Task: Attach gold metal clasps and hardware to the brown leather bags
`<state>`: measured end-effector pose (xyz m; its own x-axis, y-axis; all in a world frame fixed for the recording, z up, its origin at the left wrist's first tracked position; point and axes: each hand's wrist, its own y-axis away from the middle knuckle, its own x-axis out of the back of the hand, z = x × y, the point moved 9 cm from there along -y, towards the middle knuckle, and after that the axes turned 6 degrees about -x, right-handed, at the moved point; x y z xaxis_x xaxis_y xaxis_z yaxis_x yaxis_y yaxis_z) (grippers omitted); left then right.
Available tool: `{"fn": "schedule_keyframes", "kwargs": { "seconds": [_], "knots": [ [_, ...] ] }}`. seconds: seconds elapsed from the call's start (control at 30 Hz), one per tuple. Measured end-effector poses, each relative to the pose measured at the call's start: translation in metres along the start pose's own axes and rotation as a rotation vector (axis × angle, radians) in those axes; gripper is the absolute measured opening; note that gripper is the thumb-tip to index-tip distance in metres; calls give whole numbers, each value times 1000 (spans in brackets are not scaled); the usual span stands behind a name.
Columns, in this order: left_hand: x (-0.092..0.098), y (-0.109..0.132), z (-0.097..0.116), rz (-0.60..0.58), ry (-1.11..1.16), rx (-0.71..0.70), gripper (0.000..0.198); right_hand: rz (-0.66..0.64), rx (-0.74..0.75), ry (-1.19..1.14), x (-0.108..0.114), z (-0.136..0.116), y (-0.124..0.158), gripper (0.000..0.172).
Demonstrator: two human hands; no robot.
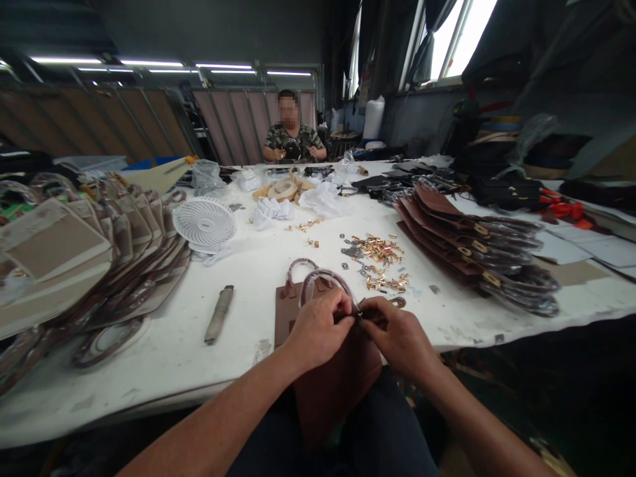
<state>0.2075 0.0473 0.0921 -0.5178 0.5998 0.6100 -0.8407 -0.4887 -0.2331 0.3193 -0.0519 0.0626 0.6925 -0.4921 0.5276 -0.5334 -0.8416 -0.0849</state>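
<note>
A brown handbag [338, 391] leans between my lap and the table edge, its handles [301, 265] wrapped in clear plastic. Over its upper right part, my left hand [318, 328] is closed, thumb and fingers pinching at the bag. Opposite it my right hand [400, 331] is also closed, its fingertips pinched round a small metal fitting [359, 316]. The fingertips of both hands nearly meet there, and they partly hide the fitting. Just beyond my right hand lies a gold-coloured metal plate [398, 302].
Gold-coloured metal pieces [380, 248] lie heaped on the white table [248, 265]. Brown bags [442, 232] are stacked at right; beige-lined bag pieces [124, 232] at left. A white fan [205, 222] and a wrapped tool [219, 315] lie nearer. A person [294, 136] sits across.
</note>
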Motion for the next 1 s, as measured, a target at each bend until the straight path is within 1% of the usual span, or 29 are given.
{"fn": "schedule_keyframes", "kwargs": {
  "seconds": [0.03,0.1,0.17,0.23,0.27,0.3,0.33,0.4,0.47,0.57,0.63,0.67,0.73,0.77,0.8,0.83,0.87,0.9,0.93,0.97,1.0],
  "knots": [
    [1,0,2,-10,-7,-19,17,0,-17,-34,1,1,-1,29],
    [5,1,6,-18,-29,-42,16,-31,-30,-69,1,4,-3,48],
    [9,3,9,-10,-33,-55,16,-46,-6,-50,5,5,-5,64],
    [14,5,13,-8,-2,-66,17,-37,34,-31,10,7,-5,75],
    [16,7,14,-9,14,-72,18,-42,46,-55,10,8,-3,77],
    [18,9,16,-10,28,-78,19,-64,48,-101,7,10,-2,75],
    [20,11,17,-9,33,-81,20,-95,36,-151,3,12,1,69],
    [23,15,17,-4,24,-84,21,-144,-10,-211,-10,15,7,51],
    [26,19,18,-2,4,-103,22,-126,-34,-199,-19,13,13,41],
    [34,26,19,33,-46,-140,21,-49,-34,-183,-24,2,20,41],
    [47,34,26,120,-86,-194,21,-43,-33,-159,-25,-5,21,44],
    [55,40,33,187,-108,-253,21,-49,-33,-134,-25,-8,20,46],
    [74,62,49,367,-168,-402,23,-59,-24,-65,-20,-14,14,51],
    [81,78,56,472,-203,-467,28,-37,-19,-29,-13,-16,10,54],
    [87,95,58,578,-231,-506,33,11,-16,-1,-4,-18,5,57],
    [90,112,56,677,-249,-506,38,74,-16,23,6,-20,0,58],
    [90,128,49,761,-255,-473,43,141,-19,48,15,-24,-4,60],
    [88,142,37,819,-245,-403,46,211,-26,71,23,-30,-8,61],
    [83,152,23,840,-225,-317,48,278,-28,85,28,-38,-10,62],
    [77,160,9,832,-197,-236,45,308,-21,86,27,-48,-11,63],
    [72,165,-5,811,-154,-161,40,306,3,65,21,-62,-11,66]
  ]
}}
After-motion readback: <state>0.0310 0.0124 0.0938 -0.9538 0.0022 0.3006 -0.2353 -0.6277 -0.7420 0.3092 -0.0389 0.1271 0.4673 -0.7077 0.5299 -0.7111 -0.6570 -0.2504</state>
